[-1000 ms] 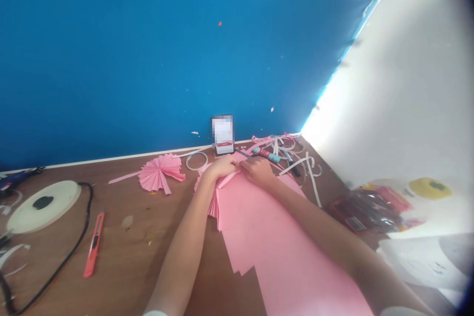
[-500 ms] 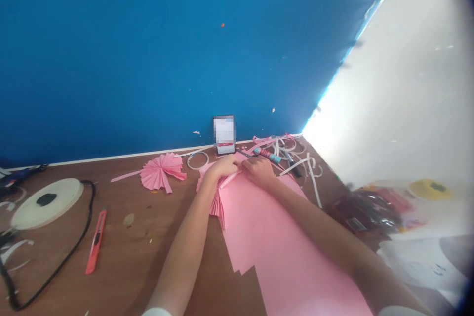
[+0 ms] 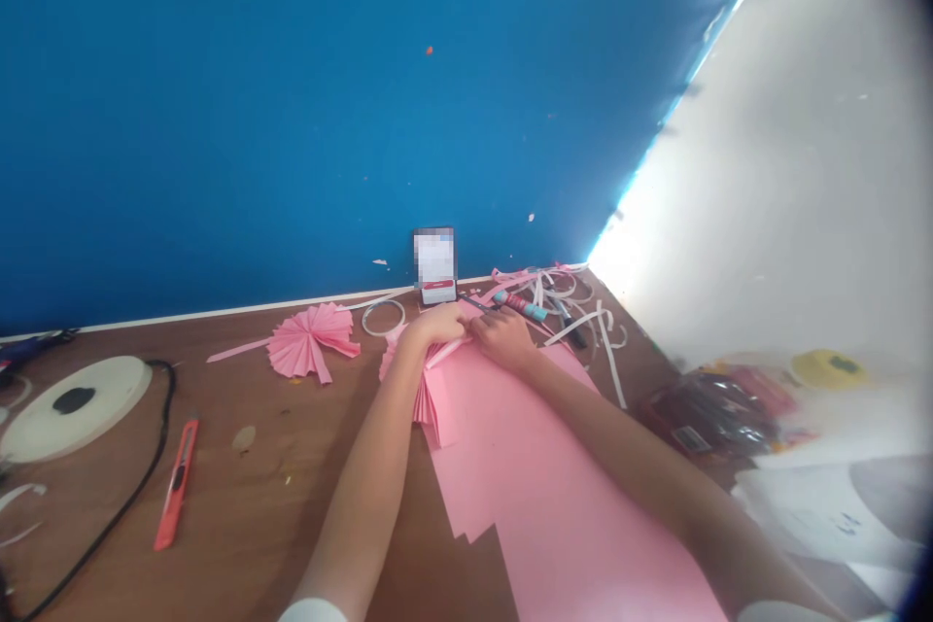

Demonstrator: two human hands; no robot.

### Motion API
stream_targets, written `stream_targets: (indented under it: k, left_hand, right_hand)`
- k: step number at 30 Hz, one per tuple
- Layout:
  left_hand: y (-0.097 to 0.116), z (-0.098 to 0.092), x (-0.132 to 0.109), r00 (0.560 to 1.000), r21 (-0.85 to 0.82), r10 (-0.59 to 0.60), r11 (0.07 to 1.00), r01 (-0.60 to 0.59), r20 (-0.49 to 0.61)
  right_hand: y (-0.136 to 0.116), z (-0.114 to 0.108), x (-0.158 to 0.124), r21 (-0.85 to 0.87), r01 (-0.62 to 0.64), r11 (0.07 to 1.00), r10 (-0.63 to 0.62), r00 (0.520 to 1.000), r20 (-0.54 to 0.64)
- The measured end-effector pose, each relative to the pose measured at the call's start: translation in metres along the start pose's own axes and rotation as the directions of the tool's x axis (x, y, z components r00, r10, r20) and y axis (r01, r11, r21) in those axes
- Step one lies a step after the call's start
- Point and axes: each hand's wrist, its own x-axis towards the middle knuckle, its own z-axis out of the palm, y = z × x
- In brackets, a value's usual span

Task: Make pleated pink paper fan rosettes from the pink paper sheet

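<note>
My left hand (image 3: 443,323) and my right hand (image 3: 502,338) meet at the far end of a large pink paper sheet (image 3: 554,486), fingers curled and closed. Under the left hand lies a pleated pink paper fan (image 3: 431,406), partly hidden by that wrist. A pale folded strip (image 3: 446,353) runs along it towards the fingertips. Both hands appear to pinch the paper there, though the fingertips are too small to make out fully. Left of them rests another pleated pink paper fan (image 3: 310,342), spread nearly round, with a pink strip trailing from it.
A phone (image 3: 435,262) leans on the blue wall. A glue stick (image 3: 519,305) and curled white strips (image 3: 608,350) lie behind the right hand. At left are a red box cutter (image 3: 177,486), a roll of white tape (image 3: 77,408) and a black cable (image 3: 138,496). Plastic packets (image 3: 718,413) sit at right.
The whole view has shifted slightly, so things appear a little further left. Both hands stay together at the pleated paper with only slight finger movement.
</note>
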Motion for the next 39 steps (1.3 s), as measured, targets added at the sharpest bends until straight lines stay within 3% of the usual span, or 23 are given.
stream_targets:
  k: [11,14,17,19,22,27,31,36,39]
  left_hand:
    - [-0.001,-0.003,0.005,1.0,0.01,-0.005,1.0,0.005,0.009]
    - [-0.007,-0.002,0.006,0.991,-0.043,0.071,0.997,-0.067,0.11]
    - [-0.012,-0.001,0.003,0.96,-0.125,0.124,0.988,-0.095,0.253]
    - [-0.015,-0.001,0.002,0.953,-0.161,0.158,0.98,-0.119,0.26]
    - [-0.018,-0.001,0.0,0.953,-0.166,0.177,0.976,-0.139,0.245]
    - [-0.012,-0.006,-0.004,0.957,-0.104,0.101,0.992,-0.076,0.271]
    - [-0.005,-0.01,-0.006,0.979,-0.077,0.09,0.994,-0.077,0.182]
    - [-0.005,-0.012,-0.003,0.993,-0.117,0.099,0.987,-0.107,-0.067]
    - [-0.008,-0.012,-0.002,0.994,-0.123,0.096,0.987,-0.103,-0.057]
  right_hand:
    - [0.0,0.001,0.001,0.012,-0.023,1.0,0.023,1.0,0.007]
    - [0.007,0.002,0.002,-0.013,-0.048,0.999,0.048,0.999,0.004]
    - [0.018,0.004,0.003,-0.071,-0.202,0.977,0.203,0.979,-0.001]
    - [0.022,0.006,0.003,-0.071,-0.241,0.968,0.241,0.971,-0.007]
    - [0.021,0.005,0.003,-0.038,-0.185,0.982,0.186,0.982,0.037]
    - [0.016,0.002,0.006,-0.03,-0.263,0.964,0.264,0.964,0.038]
    - [0.016,-0.001,0.007,-0.013,-0.227,0.974,0.227,0.974,-0.015]
    - [0.012,-0.003,0.007,0.021,-0.216,0.976,0.217,0.967,-0.131]
    - [0.01,-0.003,0.006,0.038,-0.199,0.979,0.203,0.963,-0.177]
